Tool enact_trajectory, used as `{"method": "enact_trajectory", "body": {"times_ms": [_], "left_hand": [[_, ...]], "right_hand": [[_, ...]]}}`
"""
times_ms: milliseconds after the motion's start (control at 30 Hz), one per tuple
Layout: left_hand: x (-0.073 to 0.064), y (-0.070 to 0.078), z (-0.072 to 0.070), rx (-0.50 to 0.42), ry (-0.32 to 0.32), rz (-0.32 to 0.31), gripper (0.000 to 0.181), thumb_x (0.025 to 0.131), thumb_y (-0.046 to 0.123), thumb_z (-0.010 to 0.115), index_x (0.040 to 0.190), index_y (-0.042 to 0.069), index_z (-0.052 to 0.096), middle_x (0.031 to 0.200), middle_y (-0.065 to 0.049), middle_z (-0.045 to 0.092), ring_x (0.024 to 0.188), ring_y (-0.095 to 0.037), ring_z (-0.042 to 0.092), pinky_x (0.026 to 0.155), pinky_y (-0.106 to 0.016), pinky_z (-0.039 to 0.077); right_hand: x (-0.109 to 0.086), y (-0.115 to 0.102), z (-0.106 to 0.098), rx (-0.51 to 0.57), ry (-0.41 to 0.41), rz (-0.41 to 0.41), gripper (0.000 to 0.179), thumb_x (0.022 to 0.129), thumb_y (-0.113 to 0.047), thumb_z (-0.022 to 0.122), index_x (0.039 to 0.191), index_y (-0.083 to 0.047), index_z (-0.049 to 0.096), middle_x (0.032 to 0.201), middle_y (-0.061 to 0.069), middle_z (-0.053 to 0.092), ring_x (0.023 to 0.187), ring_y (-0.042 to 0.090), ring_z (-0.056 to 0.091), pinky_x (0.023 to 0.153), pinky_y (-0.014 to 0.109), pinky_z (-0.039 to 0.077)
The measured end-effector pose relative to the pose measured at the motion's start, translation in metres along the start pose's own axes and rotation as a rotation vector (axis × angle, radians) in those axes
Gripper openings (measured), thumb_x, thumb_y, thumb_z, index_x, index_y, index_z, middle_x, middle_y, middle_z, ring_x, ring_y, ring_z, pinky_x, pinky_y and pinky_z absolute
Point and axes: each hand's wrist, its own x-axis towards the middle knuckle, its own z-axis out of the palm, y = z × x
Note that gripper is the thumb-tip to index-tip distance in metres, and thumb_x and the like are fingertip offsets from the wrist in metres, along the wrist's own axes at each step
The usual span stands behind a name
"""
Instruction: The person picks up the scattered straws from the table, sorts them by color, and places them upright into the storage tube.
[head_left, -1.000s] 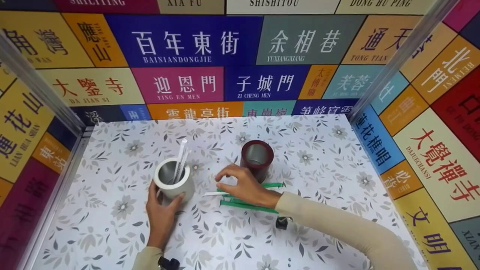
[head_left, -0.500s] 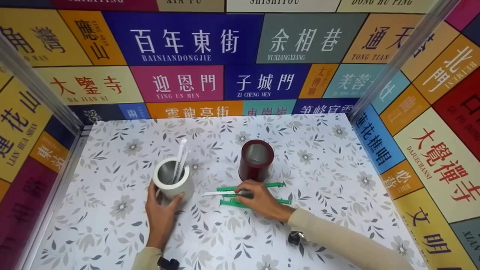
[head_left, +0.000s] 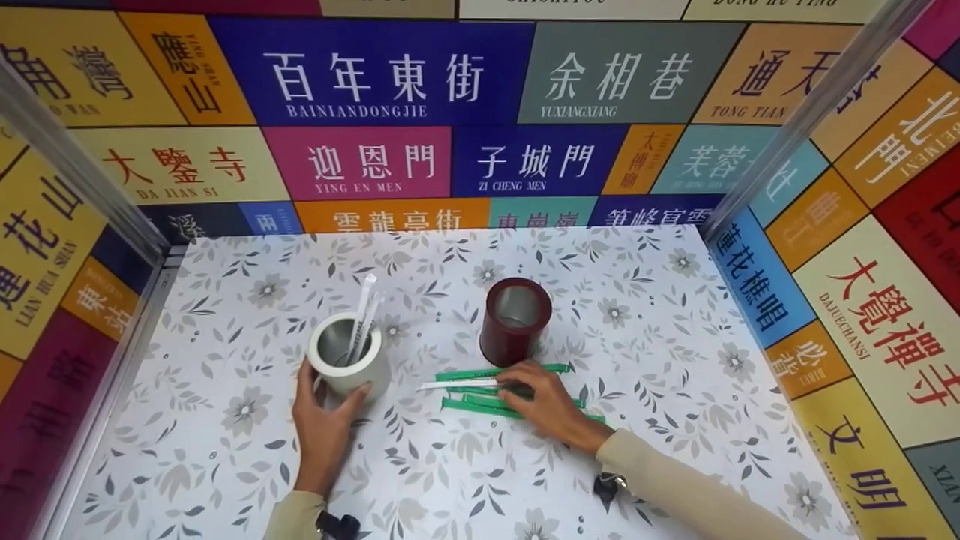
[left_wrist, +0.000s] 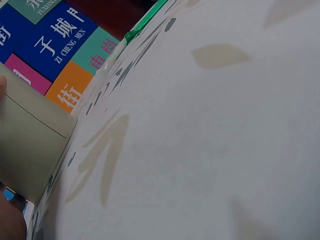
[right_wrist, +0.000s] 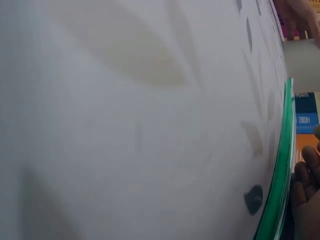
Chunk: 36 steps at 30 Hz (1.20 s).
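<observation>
My left hand (head_left: 324, 427) grips a pale grey cup (head_left: 367, 386), thumb on its right side and fingers round its left. In the left wrist view, the cup (left_wrist: 32, 140) fills the left edge. Two white-wrapped straws (head_left: 363, 322) lean inside it. Farther right, my right hand (head_left: 551, 405) pinches the right part of a white-wrapped straw (head_left: 457, 385) just over several green-wrapped straws (head_left: 480, 405) on the table. Curled fingers (right_wrist: 306, 182) and a green straw (right_wrist: 282, 170) appear in the right wrist view; the pinch itself is out of sight there.
A dark red cup (head_left: 510, 341) stands upright just behind the green straws, close to my right hand; no contents show inside. The table (head_left: 247, 465) has a flowered white cover. Walls with coloured sign panels (head_left: 375, 75) and metal posts enclose the back and sides.
My right hand came down from above the straws, drew back to the right and took hold of the white straw, which slid slightly right. My left hand and the cup stayed put.
</observation>
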Motion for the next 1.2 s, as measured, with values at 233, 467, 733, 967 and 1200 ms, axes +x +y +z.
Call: {"method": "enact_trajectory", "body": {"times_ms": [233,467,733,967,1200], "left_hand": [[0.001,-0.002,0.002,-0.014,0.005,0.011,0.106,0.083,0.001,0.097,0.171,0.014,0.04,0.168,-0.007,0.047,0.157,-0.027,0.042,0.132,-0.046,0.034],[0.0,-0.002,0.002,0.018,-0.007,0.04,0.103,0.085,0.005,0.096,0.171,0.017,0.04,0.168,-0.004,0.048,0.156,-0.026,0.043,0.13,-0.048,0.036],[0.001,0.0,0.001,0.018,0.001,0.026,0.104,0.084,0.006,0.098,0.17,0.015,0.042,0.167,-0.007,0.049,0.155,-0.026,0.043,0.131,-0.047,0.036],[0.003,0.0,0.002,0.024,0.0,0.011,0.106,0.083,0.005,0.098,0.171,0.015,0.04,0.168,-0.007,0.048,0.156,-0.026,0.042,0.131,-0.046,0.035],[0.002,0.0,0.002,0.042,0.003,-0.015,0.106,0.084,0.002,0.097,0.172,0.015,0.039,0.169,-0.007,0.046,0.157,-0.027,0.041,0.131,-0.047,0.035]], "right_hand": [[-0.001,0.01,-0.009,-0.097,0.011,0.046,0.017,0.099,-0.009,0.084,0.116,-0.009,0.083,0.117,-0.004,0.078,0.116,0.023,0.07,0.104,0.043,0.057],[0.001,0.012,-0.012,-0.22,-0.035,-0.001,0.014,0.098,-0.008,0.084,0.112,-0.011,0.084,0.114,-0.001,0.077,0.115,0.023,0.067,0.101,0.046,0.058],[0.0,0.009,-0.023,-0.38,-0.122,-0.089,0.016,0.1,-0.008,0.082,0.116,-0.009,0.084,0.112,0.005,0.072,0.109,0.024,0.066,0.093,0.045,0.061],[-0.001,0.01,-0.03,-0.571,-0.149,-0.239,0.015,0.101,-0.005,0.08,0.114,-0.009,0.085,0.109,0.006,0.068,0.1,0.024,0.062,0.084,0.041,0.058],[0.002,0.008,-0.027,-0.871,-0.155,-0.396,0.01,0.099,0.0,0.075,0.1,-0.009,0.077,0.102,0.009,0.067,0.092,0.026,0.061,0.079,0.04,0.057]]}}
